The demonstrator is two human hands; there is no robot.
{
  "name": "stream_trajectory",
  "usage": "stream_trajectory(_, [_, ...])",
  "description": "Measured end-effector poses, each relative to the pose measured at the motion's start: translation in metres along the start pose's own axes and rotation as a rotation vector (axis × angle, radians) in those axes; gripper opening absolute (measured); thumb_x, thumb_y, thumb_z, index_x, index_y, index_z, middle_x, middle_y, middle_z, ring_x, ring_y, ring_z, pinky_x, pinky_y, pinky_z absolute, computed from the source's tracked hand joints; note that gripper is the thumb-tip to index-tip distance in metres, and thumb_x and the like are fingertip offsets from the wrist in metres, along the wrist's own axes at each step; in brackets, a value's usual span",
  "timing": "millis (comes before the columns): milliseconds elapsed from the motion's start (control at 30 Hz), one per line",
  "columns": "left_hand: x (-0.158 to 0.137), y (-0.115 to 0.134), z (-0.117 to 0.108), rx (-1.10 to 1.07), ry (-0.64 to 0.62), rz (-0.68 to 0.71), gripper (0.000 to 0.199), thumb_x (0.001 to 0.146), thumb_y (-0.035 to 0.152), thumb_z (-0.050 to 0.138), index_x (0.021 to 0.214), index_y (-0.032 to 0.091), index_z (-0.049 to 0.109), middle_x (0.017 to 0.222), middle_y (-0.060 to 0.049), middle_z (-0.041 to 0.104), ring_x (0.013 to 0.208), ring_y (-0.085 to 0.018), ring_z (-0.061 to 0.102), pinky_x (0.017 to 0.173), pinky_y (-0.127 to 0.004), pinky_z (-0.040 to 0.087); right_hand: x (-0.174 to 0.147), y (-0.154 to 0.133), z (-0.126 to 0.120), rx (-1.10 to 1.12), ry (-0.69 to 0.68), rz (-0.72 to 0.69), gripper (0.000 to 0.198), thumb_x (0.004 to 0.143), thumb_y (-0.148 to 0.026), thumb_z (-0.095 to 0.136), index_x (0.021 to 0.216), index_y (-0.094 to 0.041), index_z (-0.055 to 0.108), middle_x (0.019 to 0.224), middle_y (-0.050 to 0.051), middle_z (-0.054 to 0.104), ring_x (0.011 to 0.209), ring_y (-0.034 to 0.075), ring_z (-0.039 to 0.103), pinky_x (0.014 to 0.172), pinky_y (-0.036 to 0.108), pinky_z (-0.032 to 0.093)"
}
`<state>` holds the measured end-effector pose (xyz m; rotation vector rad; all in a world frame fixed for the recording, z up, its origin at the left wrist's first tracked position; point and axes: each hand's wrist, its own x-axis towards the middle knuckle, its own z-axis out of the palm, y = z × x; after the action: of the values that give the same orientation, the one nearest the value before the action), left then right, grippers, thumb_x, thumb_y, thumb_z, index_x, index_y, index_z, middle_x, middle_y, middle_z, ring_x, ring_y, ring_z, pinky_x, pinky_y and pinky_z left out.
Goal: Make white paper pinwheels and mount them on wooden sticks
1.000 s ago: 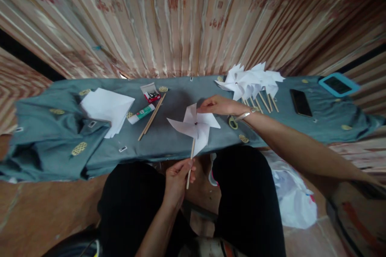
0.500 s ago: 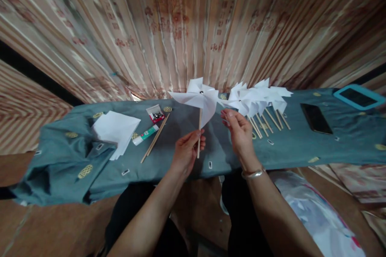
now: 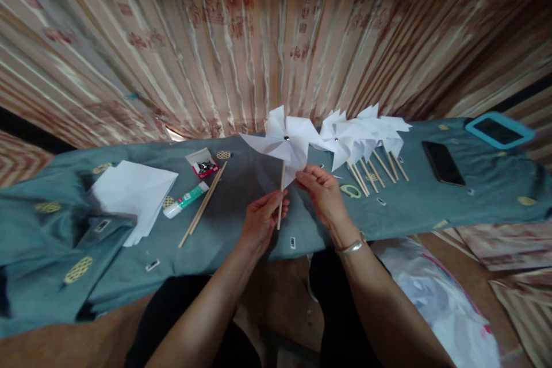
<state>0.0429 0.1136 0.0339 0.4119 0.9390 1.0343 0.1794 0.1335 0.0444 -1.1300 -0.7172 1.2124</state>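
A white paper pinwheel (image 3: 276, 146) on a wooden stick stands upright in front of me, a dark pin at its centre. My left hand (image 3: 261, 218) is closed round the lower part of the stick. Thumb and fingers of my right hand (image 3: 321, 192) pinch the edge of the pinwheel's lower blade. Just right of it, several finished-looking pinwheels (image 3: 366, 132) lie overlapping with their sticks toward me. A small green scissor handle (image 3: 350, 191) shows beside those sticks, its other parts hidden.
On the cloth-covered table (image 3: 241, 236) at left lie a stack of white paper (image 3: 133, 187), a glue stick (image 3: 185, 200), an open box of pins (image 3: 202, 164) and loose wooden sticks (image 3: 204, 204). A phone (image 3: 443, 162) and a blue-framed device (image 3: 500, 130) lie right. A plastic bag (image 3: 435, 299) sits below.
My right hand has moved left and down onto the pinwheel's lower blade and now pinches it. My left hand keeps its hold on the stick. The view has shifted slightly.
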Motion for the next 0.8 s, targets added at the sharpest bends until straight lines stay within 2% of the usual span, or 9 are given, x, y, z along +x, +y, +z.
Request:
stream_trajectory(367, [0.0026,0.0033,-0.003,0.044,-0.023,0.014,0.044,0.044,0.04,0.096,0.076,0.015,0.08,0.067,-0.005,0.071,0.062,-0.009,0.059,0.064,-0.023,0.047,0.007,-0.0006,0.0004,0.035,0.063,-0.01,0.03,0.051,-0.035,0.089,0.075,-0.022,0.076,0.07,-0.003,0.072,0.062,0.011,0.059,0.061,0.025,0.047])
stream_trajectory(533, [0.0022,0.0019,-0.0039,0.066,-0.022,0.021,0.042,0.043,0.04,0.096,0.075,0.016,0.08,0.07,-0.005,0.073,0.065,-0.011,0.061,0.068,-0.025,0.049,0.0036,-0.001,0.0013,0.042,0.052,0.018,0.029,0.052,-0.035,0.088,0.073,-0.021,0.075,0.065,-0.004,0.068,0.059,0.01,0.055,0.058,0.024,0.045])
stream_trajectory(800, [0.003,-0.0018,-0.0027,0.073,0.003,0.03,0.041,0.044,0.037,0.095,0.076,0.016,0.081,0.069,-0.006,0.074,0.064,-0.011,0.061,0.067,-0.025,0.048,-0.001,-0.0046,0.003,0.113,0.016,0.072,0.029,0.05,-0.034,0.091,0.071,-0.02,0.075,0.066,-0.003,0.069,0.059,0.009,0.058,0.057,0.021,0.047])
